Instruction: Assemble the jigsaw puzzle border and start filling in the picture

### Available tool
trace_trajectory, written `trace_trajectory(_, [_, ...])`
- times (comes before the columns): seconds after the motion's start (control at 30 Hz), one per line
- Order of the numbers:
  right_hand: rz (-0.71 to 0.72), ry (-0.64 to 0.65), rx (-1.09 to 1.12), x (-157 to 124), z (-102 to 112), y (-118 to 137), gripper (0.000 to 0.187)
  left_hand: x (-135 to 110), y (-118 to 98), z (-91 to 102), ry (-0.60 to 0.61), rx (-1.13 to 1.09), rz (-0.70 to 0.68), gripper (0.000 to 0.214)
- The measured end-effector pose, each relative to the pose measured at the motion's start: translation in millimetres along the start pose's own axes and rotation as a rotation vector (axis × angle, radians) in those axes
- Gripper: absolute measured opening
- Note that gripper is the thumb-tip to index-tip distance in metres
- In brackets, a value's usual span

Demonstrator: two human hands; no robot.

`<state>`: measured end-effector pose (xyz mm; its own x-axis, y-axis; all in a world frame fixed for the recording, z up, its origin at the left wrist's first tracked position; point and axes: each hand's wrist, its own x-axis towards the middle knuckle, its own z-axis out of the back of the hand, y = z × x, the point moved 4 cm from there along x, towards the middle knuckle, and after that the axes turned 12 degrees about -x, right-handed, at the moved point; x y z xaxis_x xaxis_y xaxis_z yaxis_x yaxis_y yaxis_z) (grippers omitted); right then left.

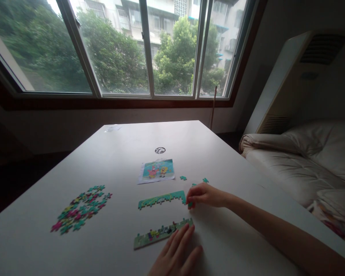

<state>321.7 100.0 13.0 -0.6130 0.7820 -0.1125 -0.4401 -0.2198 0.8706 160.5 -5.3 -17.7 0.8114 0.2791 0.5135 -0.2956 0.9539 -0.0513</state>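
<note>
My right hand (204, 194) pinches a green jigsaw piece (190, 204) beside the right end of an assembled upper puzzle strip (161, 199), which is green with a notched lower edge. My left hand (178, 251) lies with fingers stretched out, its fingertips on the right part of a lower puzzle strip (145, 240). That strip is green with small coloured figures. Behind the strips lies a picture sheet (158, 170) with a pink and a yellow cartoon figure. Loose green pieces, one of them a separate jigsaw piece (183, 178), lie past my right hand.
A heap of mixed jigsaw pieces (82, 210) spreads on the left of the white table (117, 161). A round dark-and-white disc (160, 150) is farther back, and a clear sheet (112, 128) lies at the far left corner. A sofa (273, 165) stands to the right.
</note>
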Motion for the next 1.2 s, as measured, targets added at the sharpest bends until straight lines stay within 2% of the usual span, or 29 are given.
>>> trace_trajectory(0.13, [0.072, -0.061, -0.129, 0, -2, 3, 0.029, -1, 1, -1.3, 0.005, -0.016, 0.016, 0.023])
trace_trajectory(0.4, [0.039, -0.118, -0.155, -2, -13, 0, 0.021, -2, 0, -5.3, 0.030, -0.007, 0.022, 0.023])
trace_trajectory(0.73, [0.242, -0.210, -0.341, -1, -15, 7, 0.015, -4, 1, -6.5, 0.008, -0.011, 0.025, 0.024])
trace_trajectory(1.2, [0.203, -0.173, -0.303, -2, -15, 7, 0.016, -1, 0, -2.7, 0.015, -0.010, 0.028, 0.023])
